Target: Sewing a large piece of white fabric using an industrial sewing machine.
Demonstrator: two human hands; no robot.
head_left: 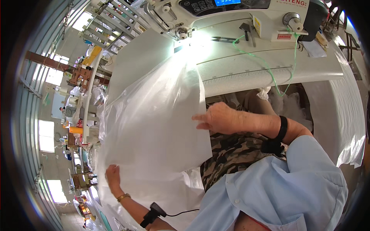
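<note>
A large translucent white plastic sheet [154,127] spreads from the sewing machine's [231,11] lit needle area down over the lap. At the sheet's lower left edge, my left hand [113,177] is closed on it. My right hand [217,117] is over the sheet's right edge, its index finger stretched out to the left and a gap below that finger. Whether these fingertips touch the sheet I cannot tell. Bright light washes out the place where the sheet meets the needle.
On the machine table lie dark thread snips [225,39], a small black-headed tool [245,30] and a ruler strip [246,74]. A green thread [266,65] loops off the front edge. More white sheeting [339,115] hangs at right. Metal railings [115,23] stand behind, at left.
</note>
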